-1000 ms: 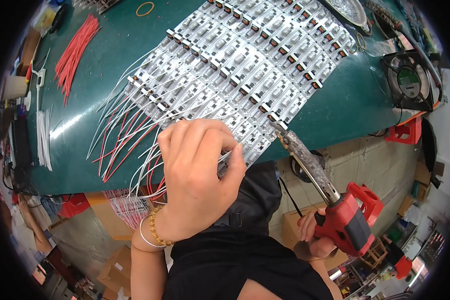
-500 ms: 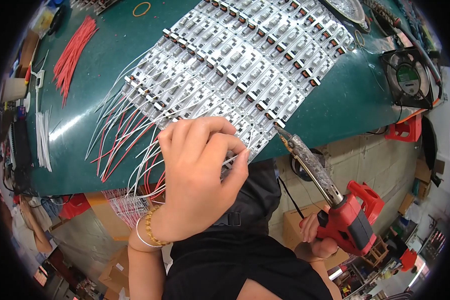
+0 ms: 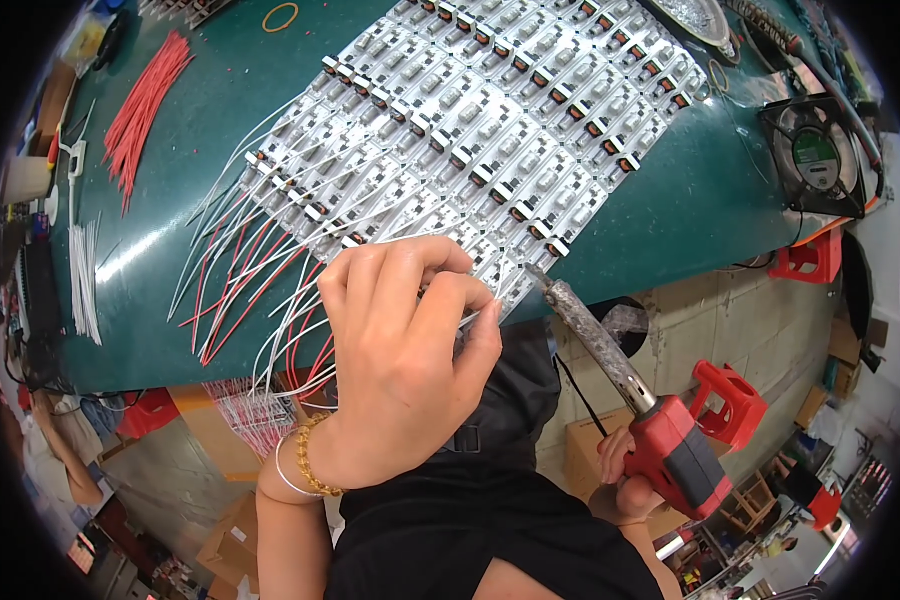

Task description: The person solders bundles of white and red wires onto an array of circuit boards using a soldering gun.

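A large panel of small white circuit boards with black, orange and silver parts lies on the table. My left hand rests over its near edge, thumb and forefinger pinched together on a thin white wire, mostly hidden by the fingers. My right hand grips a soldering iron by its red and black handle. The iron's tip is close to the boards, just right of my left fingertips; I cannot tell whether it touches. Red and white wires trail from the panel's left side.
On the green table lie a bundle of red wires and a bundle of white wires. A black fan stands at the right edge, near a metal dish. Red stools and a cardboard box are below.
My right hand has brought the soldering iron leftward and slightly down, its tip nearer my left fingertips. My left hand has barely moved and keeps its pinch.
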Demonstrator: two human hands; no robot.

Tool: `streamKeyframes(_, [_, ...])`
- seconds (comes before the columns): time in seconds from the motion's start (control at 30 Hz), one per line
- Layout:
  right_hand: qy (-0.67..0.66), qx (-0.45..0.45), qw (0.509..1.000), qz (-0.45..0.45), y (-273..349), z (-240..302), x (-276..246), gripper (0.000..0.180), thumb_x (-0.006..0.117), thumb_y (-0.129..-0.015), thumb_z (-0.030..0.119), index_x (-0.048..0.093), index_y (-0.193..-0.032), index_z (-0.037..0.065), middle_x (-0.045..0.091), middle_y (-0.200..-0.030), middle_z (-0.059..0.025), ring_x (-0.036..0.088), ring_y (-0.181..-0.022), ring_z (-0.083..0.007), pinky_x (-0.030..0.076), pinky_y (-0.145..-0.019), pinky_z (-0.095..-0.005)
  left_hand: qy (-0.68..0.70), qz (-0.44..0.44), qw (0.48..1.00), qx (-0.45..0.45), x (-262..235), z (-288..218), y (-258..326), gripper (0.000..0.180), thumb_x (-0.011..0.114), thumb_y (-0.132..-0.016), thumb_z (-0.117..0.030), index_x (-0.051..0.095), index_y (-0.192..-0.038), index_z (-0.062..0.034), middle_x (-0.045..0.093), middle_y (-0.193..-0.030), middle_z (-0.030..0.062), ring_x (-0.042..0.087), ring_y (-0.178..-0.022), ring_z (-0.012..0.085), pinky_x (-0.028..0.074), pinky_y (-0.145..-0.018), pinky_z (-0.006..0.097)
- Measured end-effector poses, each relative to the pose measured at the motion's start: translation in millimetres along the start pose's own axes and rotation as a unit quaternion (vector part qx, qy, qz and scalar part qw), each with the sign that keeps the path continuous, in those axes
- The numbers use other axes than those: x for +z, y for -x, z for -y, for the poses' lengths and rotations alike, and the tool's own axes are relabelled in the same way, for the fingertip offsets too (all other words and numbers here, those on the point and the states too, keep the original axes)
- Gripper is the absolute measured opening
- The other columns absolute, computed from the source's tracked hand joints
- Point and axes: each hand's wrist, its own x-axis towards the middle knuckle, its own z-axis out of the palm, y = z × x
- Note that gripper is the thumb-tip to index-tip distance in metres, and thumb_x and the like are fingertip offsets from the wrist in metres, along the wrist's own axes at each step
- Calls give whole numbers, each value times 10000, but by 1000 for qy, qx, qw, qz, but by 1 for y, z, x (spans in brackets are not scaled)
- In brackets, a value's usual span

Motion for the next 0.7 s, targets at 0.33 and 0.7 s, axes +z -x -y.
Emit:
streamKeyframes(0.33, [-229, -62, 971, 40, -21, 18, 16, 825, 651, -846, 633, 447, -1306, -22, 462, -530, 16, 465, -439, -128, 390, -466, -268, -2, -10, 1000, 10, 3, 1, 0, 187, 747, -694, -42, 607, -811, -79, 579, -981, 48, 529, -916, 255, 340, -869, 417])
streamKeyframes(0.7, [-313, -145, 938, 38, -47, 15, 36, 854, 575, -882, 661, 393, -1332, -42, 458, -534, 5, 448, -419, -127, 401, -452, -268, 58, -43, 996, 44, -14, 13, 4, 274, 776, -703, -116, 598, -901, -54, 564, -1007, 81, 534, -926, 279, 393, -855, 429])
